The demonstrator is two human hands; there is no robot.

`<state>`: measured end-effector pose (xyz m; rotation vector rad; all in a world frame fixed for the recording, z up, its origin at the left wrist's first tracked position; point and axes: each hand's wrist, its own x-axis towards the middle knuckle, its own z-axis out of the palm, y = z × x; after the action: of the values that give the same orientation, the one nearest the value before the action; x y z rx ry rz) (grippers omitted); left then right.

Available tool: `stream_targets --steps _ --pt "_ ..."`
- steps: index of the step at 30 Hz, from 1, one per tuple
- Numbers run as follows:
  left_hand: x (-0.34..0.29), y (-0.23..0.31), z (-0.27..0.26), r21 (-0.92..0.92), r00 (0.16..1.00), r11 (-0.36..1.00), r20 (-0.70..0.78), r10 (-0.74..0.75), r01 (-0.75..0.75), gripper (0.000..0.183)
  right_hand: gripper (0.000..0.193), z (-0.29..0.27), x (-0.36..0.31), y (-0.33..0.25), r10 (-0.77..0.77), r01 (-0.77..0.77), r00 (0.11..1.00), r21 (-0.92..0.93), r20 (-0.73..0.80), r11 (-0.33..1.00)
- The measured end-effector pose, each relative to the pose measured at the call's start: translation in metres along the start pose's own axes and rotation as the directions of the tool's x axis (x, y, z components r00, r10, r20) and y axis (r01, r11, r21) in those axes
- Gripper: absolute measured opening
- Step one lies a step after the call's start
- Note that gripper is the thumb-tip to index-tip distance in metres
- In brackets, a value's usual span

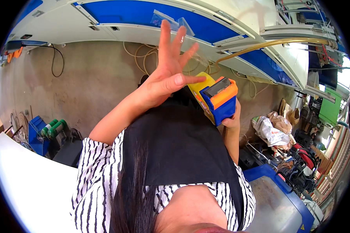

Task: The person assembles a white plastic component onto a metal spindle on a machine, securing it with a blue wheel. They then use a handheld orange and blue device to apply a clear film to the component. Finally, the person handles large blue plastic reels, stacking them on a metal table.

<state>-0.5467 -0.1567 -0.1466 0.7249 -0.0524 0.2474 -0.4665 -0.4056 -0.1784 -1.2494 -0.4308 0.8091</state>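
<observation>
My left hand [169, 72] is raised in front of the black apron [179, 143], its upper fingers spread apart. One finger reaches right to the edge of a yellow part [208, 79]; whether it touches or only passes in front cannot be told. Nothing shows in this hand. Farther right, my right hand [232, 119] is closed round a blue and orange hand-held device [224, 106] with a dark grey top, tilted, the yellow part against its left side. Most of the right hand's fingers are hidden behind the device.
Ahead runs a white machine with blue panels [124, 13], small clear plastic bags [165, 19] on it. Pale cables [146, 58] hang below. Crumpled plastic bags [272, 130] and clutter lie at right, near a blue-rimmed case [276, 194]. At left are green cylinders [54, 129] and a white surface [31, 182].
</observation>
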Motion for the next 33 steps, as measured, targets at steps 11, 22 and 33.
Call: stream_targets --steps 11,22,33 --pt "-0.001 0.006 -0.010 0.125 0.980 0.976 -0.062 0.189 -0.180 0.106 0.103 -0.005 -0.009 0.008 -0.005 0.009 1.000 0.312 -0.014 0.950" --pt "0.009 0.000 0.008 0.414 0.984 0.892 0.080 0.160 -0.179 0.117 0.101 -0.007 0.001 0.015 0.020 -0.001 0.999 0.365 -0.049 0.931" --pt "0.007 -0.005 0.008 0.256 0.973 0.941 -0.128 -0.192 0.220 0.106 0.059 -0.010 0.002 0.002 0.031 -0.022 0.996 -0.104 0.087 0.994"
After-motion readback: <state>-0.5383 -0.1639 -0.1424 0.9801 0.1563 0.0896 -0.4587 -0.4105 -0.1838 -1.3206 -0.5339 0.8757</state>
